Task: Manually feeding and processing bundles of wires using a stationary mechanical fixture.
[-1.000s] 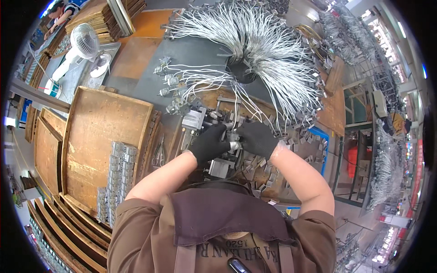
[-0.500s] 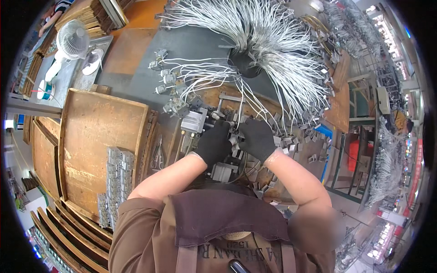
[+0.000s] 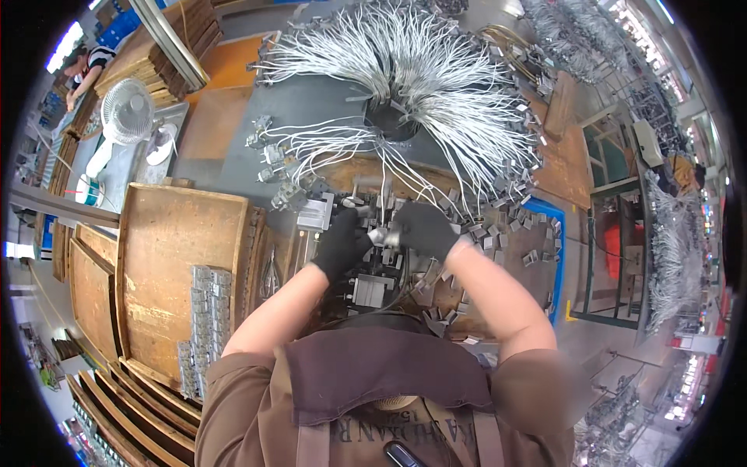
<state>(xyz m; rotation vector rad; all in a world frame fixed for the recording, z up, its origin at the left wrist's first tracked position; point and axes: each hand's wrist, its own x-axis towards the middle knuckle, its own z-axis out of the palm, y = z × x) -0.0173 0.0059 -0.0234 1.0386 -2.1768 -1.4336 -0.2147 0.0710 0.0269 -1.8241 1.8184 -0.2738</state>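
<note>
My left hand (image 3: 341, 243), in a dark glove, is closed at the left side of a metal fixture (image 3: 369, 291) on the bench. My right hand (image 3: 425, 232), gloved alike, is closed just across from it. Between the fingertips are small pale, silvery shapes, too blurred to name. White wires (image 3: 405, 176) run from beyond the hands toward the fixture. A big fanned bundle of white wires (image 3: 459, 117) with small metal blocks on their ends spreads over the far side. More wired metal blocks (image 3: 286, 194) lie to the left of the fixture.
Loose metal blocks (image 3: 492, 232) are scattered to the right, by a blue edge (image 3: 559, 268). Pliers (image 3: 270, 279) lie left of my left hand. A wooden tray (image 3: 159, 261) holds stacked metal blocks (image 3: 208, 311). A white fan (image 3: 128, 110) stands far left; another person (image 3: 89, 70) is beyond.
My hands have moved slightly apart, the left one shifting left. The view has tilted, so the bench's right part appears farther left and the left trays sit lower.
</note>
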